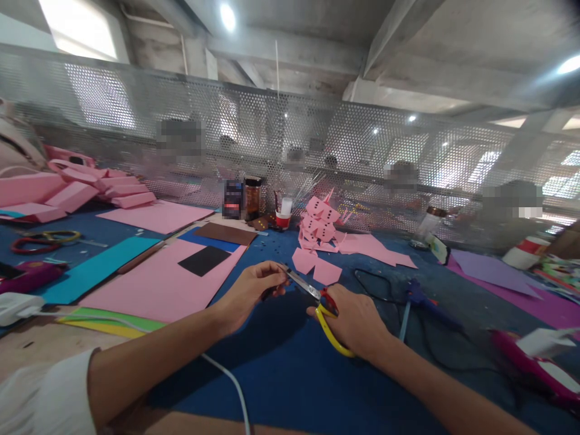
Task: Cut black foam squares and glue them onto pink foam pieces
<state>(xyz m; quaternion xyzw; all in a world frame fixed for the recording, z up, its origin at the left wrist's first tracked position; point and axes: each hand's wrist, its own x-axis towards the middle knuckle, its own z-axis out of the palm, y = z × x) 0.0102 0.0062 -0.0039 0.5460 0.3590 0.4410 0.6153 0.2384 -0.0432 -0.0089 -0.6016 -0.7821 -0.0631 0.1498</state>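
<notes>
While our right hand (356, 317) curls closed around the handles of the scissors (312, 292), our left hand (258, 289) pinches a small dark scrap (268, 294) near the tips.

The scissors (312, 291) are fitted with bright, smooth metal blades and glossy plastic handles. The surface (267, 377) is covered with a matt blue layer, of which the material cannot be identified; pale wood (43, 345) is exposed at the left. The pink sheet (154, 287) and black piece (205, 261) are formed of smooth, matt paper or card. The glue gun (419, 297) is cased in plastic. The screen (267, 133) is made of perforated metal. The sleeve (58, 389) is sewn from soft, matt cloth. The ceiling (308, 33) is finished in matt concrete.
</notes>
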